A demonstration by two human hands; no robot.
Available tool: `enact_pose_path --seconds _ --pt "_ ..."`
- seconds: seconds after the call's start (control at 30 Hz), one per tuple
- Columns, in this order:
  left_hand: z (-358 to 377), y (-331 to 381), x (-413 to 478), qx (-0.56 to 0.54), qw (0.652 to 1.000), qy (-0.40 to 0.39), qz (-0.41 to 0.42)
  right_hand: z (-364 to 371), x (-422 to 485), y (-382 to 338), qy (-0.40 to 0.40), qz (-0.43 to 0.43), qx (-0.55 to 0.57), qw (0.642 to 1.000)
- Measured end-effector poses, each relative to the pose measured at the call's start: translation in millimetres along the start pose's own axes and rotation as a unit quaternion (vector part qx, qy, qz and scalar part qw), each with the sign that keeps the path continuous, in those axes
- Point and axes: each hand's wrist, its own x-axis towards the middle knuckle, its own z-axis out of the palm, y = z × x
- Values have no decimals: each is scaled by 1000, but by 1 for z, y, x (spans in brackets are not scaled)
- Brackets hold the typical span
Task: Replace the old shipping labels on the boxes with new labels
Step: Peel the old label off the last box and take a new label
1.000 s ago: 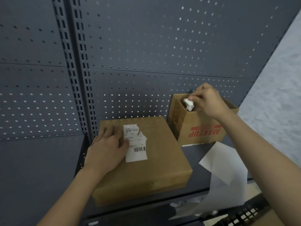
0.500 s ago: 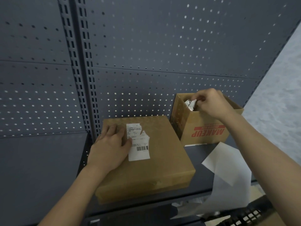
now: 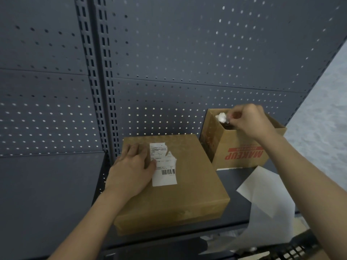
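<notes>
A flat brown box (image 3: 189, 194) lies on the dark shelf. On its top sits a white shipping label (image 3: 163, 166) with a barcode; its right edge is torn. My left hand (image 3: 131, 167) rests flat on the box top, thumb on the label's left edge. To the right stands a small open box printed MAKEUP (image 3: 242, 151). My right hand (image 3: 249, 121) hovers over its opening, fingers curled, pinching a crumpled white paper scrap (image 3: 222, 117).
A white paper sheet (image 3: 266, 199) hangs over the shelf's front edge at the right. Perforated dark back panels (image 3: 187, 53) with a slotted upright (image 3: 90, 72) close the rear. A dark shelf surface (image 3: 47, 194) extends to the left.
My right hand with the crumpled scrap has stayed over the MAKEUP box opening, shifting slightly. My left hand stays pressed on the flat box.
</notes>
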Motion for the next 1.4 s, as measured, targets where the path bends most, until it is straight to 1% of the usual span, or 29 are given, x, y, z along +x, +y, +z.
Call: enact_pose_path --seconds 0.07,0.17,0.3,0.47,0.57,0.67,0.83,0.93,1.03,1.17,1.27,1.4 --pt "0 0 0 0 1000 3 1 2 0 0 16 10 12 1000" --pt "0 -1 0 0 1000 4 4 2 1 -2 38 -5 9 999" --pt "0 0 0 6 1000 -1 1 0 0 -5 18 -2 30 999" --pt "0 0 1 7 1000 -7 -1 -2 -2 -9 48 -6 17 999" --pt "1 0 0 5 1000 -6 2 -3 -4 -15 62 -28 18 998" --pt "0 1 -1 3 1000 -4 -3 0 -9 -35 33 -82 45 995" --pt "-1 1 -1 -1 1000 -5 -9 33 -22 -81 -83 -171 71 979" --pt "-2 1 -2 -5 1000 -8 -11 65 -30 -94 -140 -181 84 970" --pt "-3 4 -3 -7 1000 -9 -14 90 -35 -97 -180 -167 98 964" --pt "-4 5 -4 -8 1000 -6 -20 98 -36 -94 -169 -156 113 967" --pt "-5 5 -4 -12 1000 -3 -20 98 -40 -92 -156 -182 119 964" --pt "-5 5 -4 -9 1000 -3 -22 100 -46 -92 -121 -224 127 959"
